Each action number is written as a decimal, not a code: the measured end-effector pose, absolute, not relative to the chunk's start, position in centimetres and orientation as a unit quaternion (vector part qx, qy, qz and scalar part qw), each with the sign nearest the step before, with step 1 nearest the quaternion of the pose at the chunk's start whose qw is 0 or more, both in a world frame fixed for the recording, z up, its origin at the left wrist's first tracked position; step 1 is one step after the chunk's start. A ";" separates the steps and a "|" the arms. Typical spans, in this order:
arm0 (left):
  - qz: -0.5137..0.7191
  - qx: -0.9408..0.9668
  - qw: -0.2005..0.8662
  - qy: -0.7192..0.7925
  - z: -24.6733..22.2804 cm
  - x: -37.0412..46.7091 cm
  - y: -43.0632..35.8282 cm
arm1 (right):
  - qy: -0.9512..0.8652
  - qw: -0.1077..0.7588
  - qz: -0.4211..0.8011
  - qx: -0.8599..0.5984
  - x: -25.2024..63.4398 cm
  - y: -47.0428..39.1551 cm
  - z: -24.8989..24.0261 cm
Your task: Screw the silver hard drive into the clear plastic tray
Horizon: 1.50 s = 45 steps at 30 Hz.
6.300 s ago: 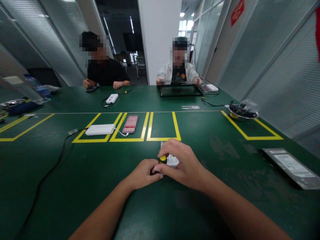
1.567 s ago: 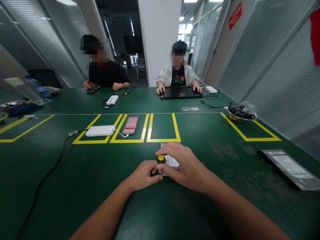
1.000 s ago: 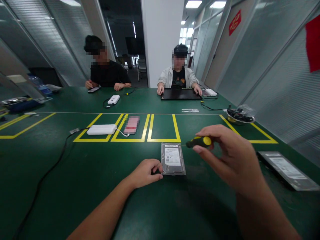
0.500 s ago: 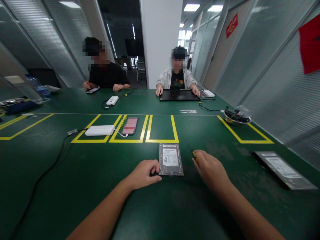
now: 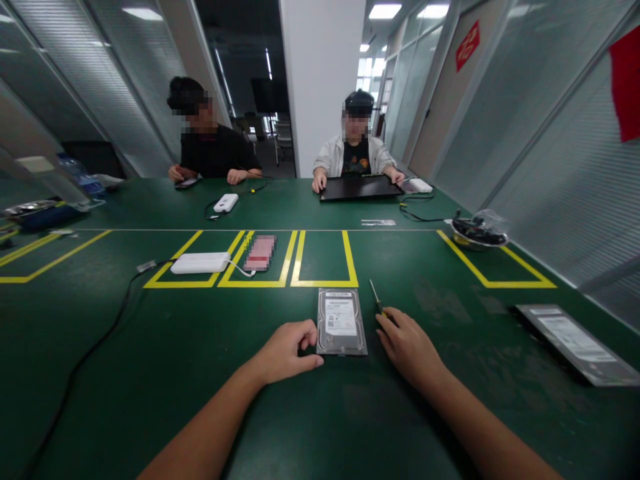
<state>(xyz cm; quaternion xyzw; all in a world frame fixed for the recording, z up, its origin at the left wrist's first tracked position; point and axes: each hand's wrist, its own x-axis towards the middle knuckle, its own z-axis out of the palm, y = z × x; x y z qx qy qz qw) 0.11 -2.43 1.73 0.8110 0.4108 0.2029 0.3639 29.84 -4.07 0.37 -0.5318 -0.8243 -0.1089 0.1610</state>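
Silver drive beside left hand.

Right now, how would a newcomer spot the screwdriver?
On the green table, find the hard drive between the left hand and right hand. Just right of it is the screwdriver, its handle partly covered by that hand. Its thin metal shaft sets it apart from the flat, labelled drive.

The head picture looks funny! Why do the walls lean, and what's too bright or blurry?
In the head view, the glass walls lean outward, probably from a wide lens; ceiling lights glare white in the head view; there, blocky squares cover the pink phone, and print on the hard drive is too small to read.
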 end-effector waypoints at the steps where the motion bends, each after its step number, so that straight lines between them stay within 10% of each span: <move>1: 0.203 0.811 0.364 0.411 1.7 0.1 -2.4 | -0.822 0.165 -0.109 -0.533 29.9 -4.1 0.4; 45: 0.176 0.829 0.318 0.425 1.9 0.8 -2.7 | -0.861 0.188 0.018 -0.472 26.1 -7.3 1.5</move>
